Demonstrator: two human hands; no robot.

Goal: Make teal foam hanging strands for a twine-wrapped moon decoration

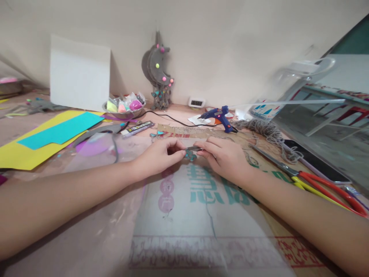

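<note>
**Two hands are pinching a tiny craft piece**

The left hand point(157, 156) and the right hand point(226, 157) are meeting in the middle of the worktop point(95, 231). The fingers point(180, 153) of both hands are closing on a small teal and grey piece point(190, 154), pinching it from each side. The piece is sitting just above a flat printed cardboard sheet point(201, 215) with green writing on it, but it is too small and blurry to tell what shape it is.

Behind the hands, a blue glue gun point(217, 115) is lying with its black cord trailing to the left. A pile of grey string point(263, 132) is lying just to its right. Scissors point(317, 184) with red and yellow handles are resting near the right arm. On the left, a teal sheet point(60, 130) is lying on top of a yellow sheet point(17, 154). A metal bowl point(123, 111) of bright bits is sitting near the wall, and a grey moon decoration point(157, 65) is leaning on the wall
</note>
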